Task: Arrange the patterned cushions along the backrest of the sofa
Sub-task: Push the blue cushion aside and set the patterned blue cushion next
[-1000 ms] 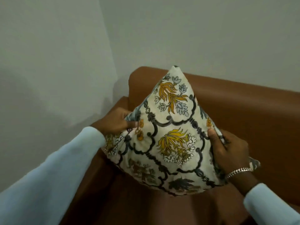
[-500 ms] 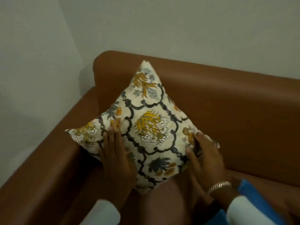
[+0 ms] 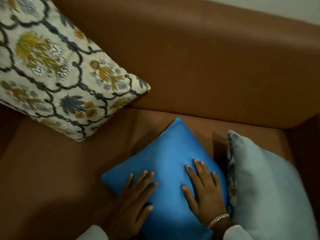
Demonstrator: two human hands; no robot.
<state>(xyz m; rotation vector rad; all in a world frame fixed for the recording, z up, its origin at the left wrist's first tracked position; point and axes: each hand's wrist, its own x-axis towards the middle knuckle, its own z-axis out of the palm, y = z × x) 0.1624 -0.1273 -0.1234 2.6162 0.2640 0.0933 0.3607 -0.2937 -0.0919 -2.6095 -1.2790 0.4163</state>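
Observation:
A cream cushion with yellow flowers and dark lattice [image 3: 57,70] leans in the left corner of the brown sofa, against the backrest [image 3: 207,58]. Nobody touches it. A plain blue cushion [image 3: 166,163] lies flat on the seat. My left hand [image 3: 135,198] rests on its left edge with fingers spread. My right hand [image 3: 204,189], wearing a silver bracelet, lies flat on its right half. A pale grey-blue cushion [image 3: 266,187] stands to the right of the blue one, with a patterned side showing along its left edge.
The brown sofa seat [image 3: 52,170] lies to the left of the blue cushion. The right armrest [image 3: 304,135] rises behind the pale cushion. A strip of white wall [image 3: 277,7] shows above the backrest.
Both hands let go of the patterned cushion, which stays in the left corner. They moved down and right onto the blue cushion. The view dropped toward the seat.

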